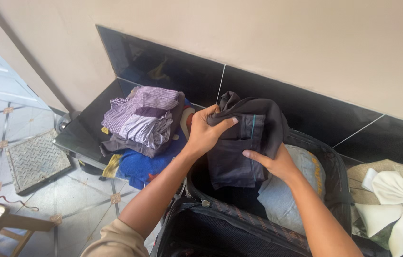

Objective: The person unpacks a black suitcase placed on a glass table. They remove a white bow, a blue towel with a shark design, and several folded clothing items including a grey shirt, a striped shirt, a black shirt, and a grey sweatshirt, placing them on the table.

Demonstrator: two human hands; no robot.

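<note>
My left hand (205, 132) grips the top edge of a folded black garment (246, 138) with a thin teal stripe. My right hand (275, 163) holds the same garment from its lower right side. Both hands keep it above an open dark suitcase (335, 162). Inside the suitcase, a light grey folded cloth (301, 164) lies under my right wrist. The suitcase's mesh-lined lid (220, 233) lies open toward me.
A pile of folded clothes, purple striped shirts (142, 116) on top of a blue cloth (139, 166), sits on the black tiled ledge (87, 128) to the left. A white bow on green fabric (399, 204) lies at right. A metal floor hatch (35, 162) and a wooden stool (1, 221) are lower left.
</note>
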